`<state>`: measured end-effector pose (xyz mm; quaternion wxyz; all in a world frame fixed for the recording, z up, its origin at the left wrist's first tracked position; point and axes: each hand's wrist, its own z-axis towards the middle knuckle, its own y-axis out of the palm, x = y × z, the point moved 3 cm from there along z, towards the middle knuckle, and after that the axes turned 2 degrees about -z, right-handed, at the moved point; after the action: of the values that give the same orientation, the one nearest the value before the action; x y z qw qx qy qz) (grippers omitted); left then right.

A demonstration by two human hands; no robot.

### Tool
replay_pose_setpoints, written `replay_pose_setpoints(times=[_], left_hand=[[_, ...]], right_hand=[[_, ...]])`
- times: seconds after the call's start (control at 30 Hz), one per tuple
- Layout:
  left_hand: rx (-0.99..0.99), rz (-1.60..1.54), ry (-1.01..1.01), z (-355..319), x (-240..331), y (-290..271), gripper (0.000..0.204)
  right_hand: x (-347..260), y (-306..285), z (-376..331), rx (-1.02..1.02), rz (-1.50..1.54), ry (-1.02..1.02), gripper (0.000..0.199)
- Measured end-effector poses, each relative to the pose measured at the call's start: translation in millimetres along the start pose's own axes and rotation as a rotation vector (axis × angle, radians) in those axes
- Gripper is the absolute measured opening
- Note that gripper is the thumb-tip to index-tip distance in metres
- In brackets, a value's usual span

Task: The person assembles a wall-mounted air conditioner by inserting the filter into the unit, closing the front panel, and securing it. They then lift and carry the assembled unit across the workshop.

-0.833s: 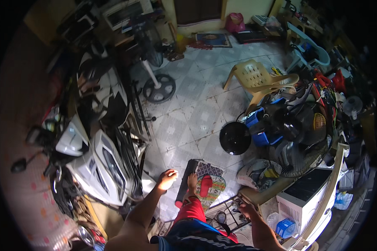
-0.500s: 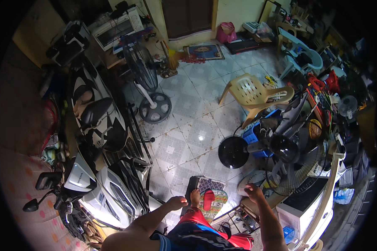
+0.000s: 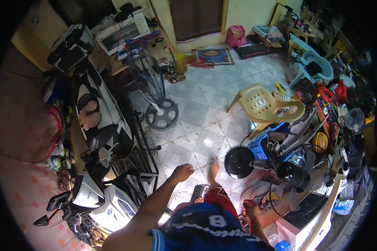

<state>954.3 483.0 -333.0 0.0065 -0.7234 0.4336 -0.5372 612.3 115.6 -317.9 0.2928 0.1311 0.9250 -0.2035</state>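
My left hand (image 3: 183,172), loosely closed with nothing showing in it, swings forward over the tiled floor (image 3: 181,152). Low at my right side, my right hand (image 3: 251,208) has its fingers curled, and I see nothing held in them. It is nearest to a fan (image 3: 290,174) with a round black base (image 3: 238,162). One bare foot (image 3: 214,169) is stepped out ahead on the tiles, below red shorts (image 3: 217,195). To the left of my left arm stands a white and black motorcycle (image 3: 118,205).
A beige plastic chair (image 3: 257,101) stands ahead right, beside a blue crate (image 3: 259,146) and piled clutter. Ahead left is a standing fan with a grey base (image 3: 162,115). Farther off are a doormat (image 3: 215,57), a brown door (image 3: 197,19), a pink bag (image 3: 236,37) and a light-blue chair (image 3: 305,71).
I have stepped forward off the patterned mat, one foot now out on the tiles. My left hand has swung forward and up; my right hand has dropped back toward my side.
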Motion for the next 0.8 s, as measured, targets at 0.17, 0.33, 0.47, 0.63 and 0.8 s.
replay_pose_setpoints(times=[0.17, 0.33, 0.47, 0.63, 0.8], left_hand=[[0.091, -0.106, -0.074, 58, 25, -64, 0.035], [0.028, 0.123, -0.382, 68, -64, -105, 0.031], [0.357, -0.687, -0.649, 33, -145, -108, 0.024], [0.489, -1.396, -0.904, 14, -192, -67, 0.018], [0.496, -1.084, -0.825, 102, -185, -67, 0.018]], right_hand=[[-160, 84, 97, 0.005, -0.426, -0.674, 0.015], [-419, 149, 238, -0.127, -0.572, -0.777, 0.033], [-648, 200, 292, -0.103, -0.543, -1.06, 0.029], [-844, 286, 302, -0.14, -0.552, -1.354, 0.02], [-936, 376, 330, -0.179, -0.673, -1.372, 0.019]])
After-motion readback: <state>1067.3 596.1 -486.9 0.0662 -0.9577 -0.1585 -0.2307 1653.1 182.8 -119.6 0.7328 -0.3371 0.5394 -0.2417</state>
